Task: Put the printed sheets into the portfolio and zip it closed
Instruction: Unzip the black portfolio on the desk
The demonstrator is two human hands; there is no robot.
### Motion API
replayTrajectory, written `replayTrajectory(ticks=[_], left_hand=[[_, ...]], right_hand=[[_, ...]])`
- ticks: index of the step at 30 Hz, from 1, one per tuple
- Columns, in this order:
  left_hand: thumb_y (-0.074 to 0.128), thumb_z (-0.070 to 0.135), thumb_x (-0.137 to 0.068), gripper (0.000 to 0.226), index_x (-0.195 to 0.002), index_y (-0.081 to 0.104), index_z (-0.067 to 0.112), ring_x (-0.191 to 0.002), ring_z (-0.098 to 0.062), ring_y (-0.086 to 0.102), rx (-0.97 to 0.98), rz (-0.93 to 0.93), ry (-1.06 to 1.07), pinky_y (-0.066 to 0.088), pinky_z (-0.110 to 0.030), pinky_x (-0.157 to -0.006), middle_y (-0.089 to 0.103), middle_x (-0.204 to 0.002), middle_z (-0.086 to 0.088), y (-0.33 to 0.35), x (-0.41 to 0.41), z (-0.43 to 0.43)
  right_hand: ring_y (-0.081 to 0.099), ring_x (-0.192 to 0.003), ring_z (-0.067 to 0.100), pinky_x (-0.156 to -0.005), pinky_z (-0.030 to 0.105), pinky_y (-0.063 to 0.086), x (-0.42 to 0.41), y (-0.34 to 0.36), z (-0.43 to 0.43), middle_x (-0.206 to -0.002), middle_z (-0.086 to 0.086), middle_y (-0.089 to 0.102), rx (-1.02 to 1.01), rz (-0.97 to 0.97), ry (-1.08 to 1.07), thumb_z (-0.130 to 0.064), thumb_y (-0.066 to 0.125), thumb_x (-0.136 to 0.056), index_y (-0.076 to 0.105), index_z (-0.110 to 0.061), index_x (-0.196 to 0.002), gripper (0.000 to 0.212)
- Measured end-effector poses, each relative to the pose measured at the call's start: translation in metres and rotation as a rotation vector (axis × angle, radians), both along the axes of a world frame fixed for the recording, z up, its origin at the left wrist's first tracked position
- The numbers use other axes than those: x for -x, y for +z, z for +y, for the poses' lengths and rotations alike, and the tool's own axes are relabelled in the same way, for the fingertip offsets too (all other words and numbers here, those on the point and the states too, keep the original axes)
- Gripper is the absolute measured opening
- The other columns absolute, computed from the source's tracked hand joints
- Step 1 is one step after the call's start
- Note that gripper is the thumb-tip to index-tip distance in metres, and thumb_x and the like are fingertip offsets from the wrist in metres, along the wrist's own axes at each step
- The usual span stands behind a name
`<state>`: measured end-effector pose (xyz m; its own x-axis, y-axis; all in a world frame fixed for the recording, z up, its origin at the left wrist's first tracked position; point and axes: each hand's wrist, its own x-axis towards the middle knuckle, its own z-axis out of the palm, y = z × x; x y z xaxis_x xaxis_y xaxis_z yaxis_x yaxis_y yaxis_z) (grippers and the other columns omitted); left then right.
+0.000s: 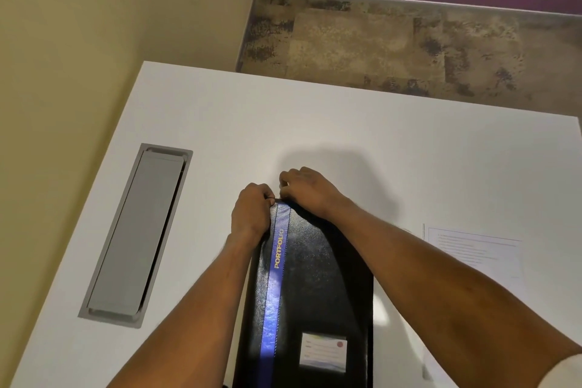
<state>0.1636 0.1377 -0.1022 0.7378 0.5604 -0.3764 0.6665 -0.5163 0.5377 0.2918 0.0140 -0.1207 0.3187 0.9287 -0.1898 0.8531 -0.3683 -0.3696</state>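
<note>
A black portfolio point(315, 287) with a blue stripe reading "PORTFOLIO" and a card pocket lies closed on the white table point(346, 129), its long side running away from me. My left hand point(252, 214) grips its far left corner. My right hand point(307, 190) is curled over the far edge beside it, fingertips pinched together; what they pinch is hidden, possibly the zip pull. Printed sheets point(475, 253) lie flat on the table to the right of the portfolio, outside it.
A grey cable-hatch lid point(138, 230) is set into the table at the left. The table's far edge borders a patterned floor point(393, 44). A beige wall stands at left and a purple wall at the back.
</note>
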Motion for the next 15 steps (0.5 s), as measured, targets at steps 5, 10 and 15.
replayTrajectory(ticks=[5, 10, 15], left_hand=[[0.057, 0.000, -0.088, 0.032, -0.069, 0.057, 0.027, -0.080, -0.023, 0.062, -0.050, 0.031, -0.033, 0.054, -0.041, -0.071, 0.064, -0.088, -0.001, 0.001, -0.004, 0.000], [0.050, -0.003, -0.083, 0.037, -0.065, 0.050, 0.028, -0.079, -0.025, 0.059, -0.074, 0.026, -0.054, 0.054, -0.042, -0.066, 0.062, -0.083, -0.002, 0.000, -0.002, -0.003], [0.048, -0.003, -0.082, 0.036, -0.065, 0.048, 0.028, -0.079, -0.026, 0.059, -0.051, 0.035, -0.048, 0.049, -0.039, -0.065, 0.062, -0.084, -0.003, 0.001, -0.001, -0.005]], right_hand=[[0.056, -0.090, 0.022, -0.077, 0.032, 0.043, -0.005, 0.002, -0.020, -0.100, -0.003, 0.064, -0.031, -0.073, 0.054, -0.026, 0.049, -0.092, 0.071, -0.020, -0.096, 0.023], [0.057, -0.089, 0.020, -0.076, 0.033, 0.042, -0.012, 0.005, -0.046, -0.098, -0.003, 0.064, -0.005, -0.143, 0.079, -0.019, 0.061, -0.091, 0.072, -0.022, -0.094, 0.012], [0.055, -0.088, 0.019, -0.079, 0.034, 0.044, -0.020, 0.006, -0.076, -0.097, -0.007, 0.060, 0.048, -0.111, 0.005, -0.028, 0.041, -0.093, 0.068, -0.025, -0.095, 0.027]])
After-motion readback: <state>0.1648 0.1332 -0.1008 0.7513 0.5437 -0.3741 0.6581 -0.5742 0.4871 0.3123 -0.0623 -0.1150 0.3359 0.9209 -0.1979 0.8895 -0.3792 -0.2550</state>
